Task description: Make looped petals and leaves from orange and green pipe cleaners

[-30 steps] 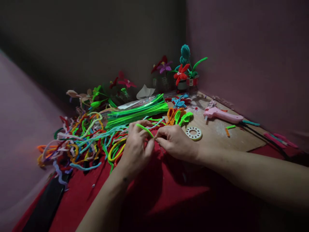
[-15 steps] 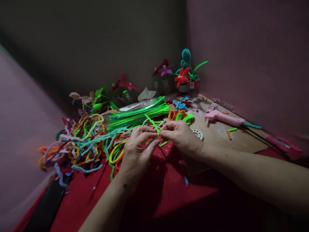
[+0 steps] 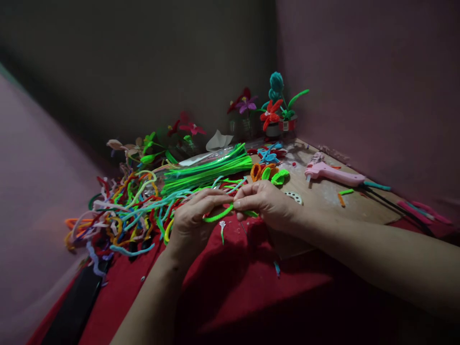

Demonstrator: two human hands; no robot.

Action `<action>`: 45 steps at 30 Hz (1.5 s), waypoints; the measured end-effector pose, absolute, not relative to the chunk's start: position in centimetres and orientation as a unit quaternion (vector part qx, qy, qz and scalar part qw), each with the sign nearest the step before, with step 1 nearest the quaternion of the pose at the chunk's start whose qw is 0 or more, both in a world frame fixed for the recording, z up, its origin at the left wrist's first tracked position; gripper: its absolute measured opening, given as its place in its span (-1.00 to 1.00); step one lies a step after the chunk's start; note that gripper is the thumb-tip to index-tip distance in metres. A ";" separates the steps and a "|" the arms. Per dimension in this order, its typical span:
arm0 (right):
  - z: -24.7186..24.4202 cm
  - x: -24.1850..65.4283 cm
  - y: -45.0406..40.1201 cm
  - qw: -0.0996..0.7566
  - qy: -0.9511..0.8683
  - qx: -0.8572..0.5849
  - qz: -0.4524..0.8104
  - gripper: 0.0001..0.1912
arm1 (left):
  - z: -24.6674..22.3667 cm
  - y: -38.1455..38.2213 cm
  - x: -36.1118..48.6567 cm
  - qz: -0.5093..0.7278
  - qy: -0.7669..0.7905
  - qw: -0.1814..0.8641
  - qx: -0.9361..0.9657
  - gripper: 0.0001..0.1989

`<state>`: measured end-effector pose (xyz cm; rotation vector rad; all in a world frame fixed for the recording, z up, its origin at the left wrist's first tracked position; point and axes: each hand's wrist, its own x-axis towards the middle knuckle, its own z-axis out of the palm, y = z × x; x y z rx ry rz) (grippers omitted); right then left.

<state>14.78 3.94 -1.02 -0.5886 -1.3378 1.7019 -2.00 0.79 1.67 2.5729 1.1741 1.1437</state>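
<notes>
Here, green strand point(image 3: 218, 217) between fingers point(image 3: 249, 201).

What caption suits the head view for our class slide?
Left hand and right hand work a green pipe cleaner above red cloth.

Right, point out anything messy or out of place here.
The colored fuzzy stems at the left lie in a tangled heap, unlike the aligned green bundle beside them. A small blue scrap lies stray on the red cloth.
</notes>
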 end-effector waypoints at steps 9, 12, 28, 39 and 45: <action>-1.3 14.6 2.2 0.473 -0.766 -0.309 0.308 -0.86 | 2.2 0.6 -1.6 0.331 0.505 0.268 0.751 -0.85; -1.4 14.5 1.9 0.478 -0.777 -0.292 0.286 -0.87 | 2.0 1.1 -1.9 0.354 0.495 0.455 0.650 -0.86; -1.4 14.3 3.7 0.392 -0.520 -0.304 0.695 -0.88 | 1.2 0.7 -1.4 0.420 0.502 0.269 0.707 -0.89; -1.4 14.5 2.8 0.436 -0.741 -0.374 0.349 -0.88 | 1.7 1.1 -1.6 0.289 0.534 0.464 0.645 -0.75; -1.7 14.3 2.4 0.445 -0.767 -0.363 0.285 -0.87 | 1.1 1.2 -1.6 0.315 0.511 0.472 0.646 -0.78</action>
